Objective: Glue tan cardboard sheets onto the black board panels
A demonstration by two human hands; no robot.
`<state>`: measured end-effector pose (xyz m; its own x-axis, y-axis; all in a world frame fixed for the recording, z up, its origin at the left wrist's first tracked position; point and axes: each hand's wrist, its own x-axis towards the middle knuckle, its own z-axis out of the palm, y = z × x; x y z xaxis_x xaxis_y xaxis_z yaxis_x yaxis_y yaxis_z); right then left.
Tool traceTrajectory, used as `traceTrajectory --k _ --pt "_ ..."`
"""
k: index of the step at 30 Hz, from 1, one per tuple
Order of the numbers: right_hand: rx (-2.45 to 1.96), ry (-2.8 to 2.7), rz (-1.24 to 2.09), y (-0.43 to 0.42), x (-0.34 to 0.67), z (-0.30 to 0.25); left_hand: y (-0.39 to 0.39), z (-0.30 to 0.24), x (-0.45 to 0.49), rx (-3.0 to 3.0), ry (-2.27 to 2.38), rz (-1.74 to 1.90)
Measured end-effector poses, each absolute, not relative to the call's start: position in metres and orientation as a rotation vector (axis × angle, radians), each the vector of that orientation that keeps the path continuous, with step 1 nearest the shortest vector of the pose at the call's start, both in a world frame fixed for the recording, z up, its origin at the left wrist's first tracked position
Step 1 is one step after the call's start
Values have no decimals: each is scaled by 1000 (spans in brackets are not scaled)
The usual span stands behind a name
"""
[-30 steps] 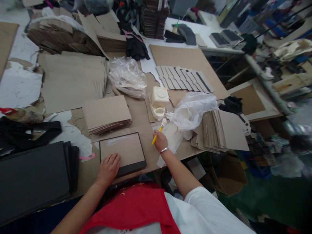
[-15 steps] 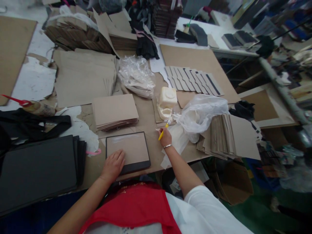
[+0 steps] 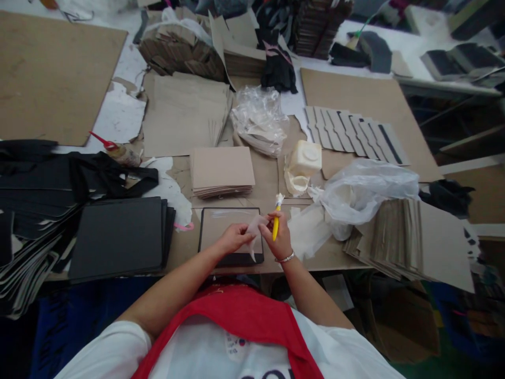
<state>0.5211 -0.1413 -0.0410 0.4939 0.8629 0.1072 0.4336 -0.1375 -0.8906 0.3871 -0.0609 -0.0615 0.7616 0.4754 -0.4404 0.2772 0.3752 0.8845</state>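
Over a dark-edged board with a brown panel (image 3: 213, 231), my left hand (image 3: 233, 238) pinches a thin whitish translucent sheet (image 3: 255, 225). My right hand (image 3: 279, 239) is closed around a yellow-handled brush (image 3: 275, 227), its white-coated tip pointing away from me. The right fingertips also touch the sheet's other side. Beyond the hands, a cream plastic container (image 3: 305, 157) lies with its cut opening toward me, whitish residue around it. A stack of brown cardboard sheets (image 3: 223, 167) is just past the board.
Black boards (image 3: 118, 237) are stacked on the left, near a bottle with a red tip (image 3: 122, 153). To the right are a clear plastic bag (image 3: 366, 184) and a leaning stack of grey cards (image 3: 442, 237). Notched grey strips (image 3: 351, 131) overlap in a row farther back.
My left hand has lifted off the board and now grips the whitish sheet. My right hand, with the brush, has come closer to it; the brush tip points more upright. The view has shifted left.
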Motion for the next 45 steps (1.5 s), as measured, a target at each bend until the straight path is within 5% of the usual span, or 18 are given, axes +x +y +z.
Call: traceTrajectory --k 7,14,23,45 --pt "-2001 -1190 246 -131 529 -69 -45 -69 342 1268 922 -38" --pt "-2113 -1191 200 -119 542 -106 -12 -82 298 993 1263 176" --pt "-2202 -1445 52 -99 537 -143 11 -105 299 1530 1595 233" --pt "-2271 -1601 -38 -95 532 -152 10 -101 303 1739 1674 145"
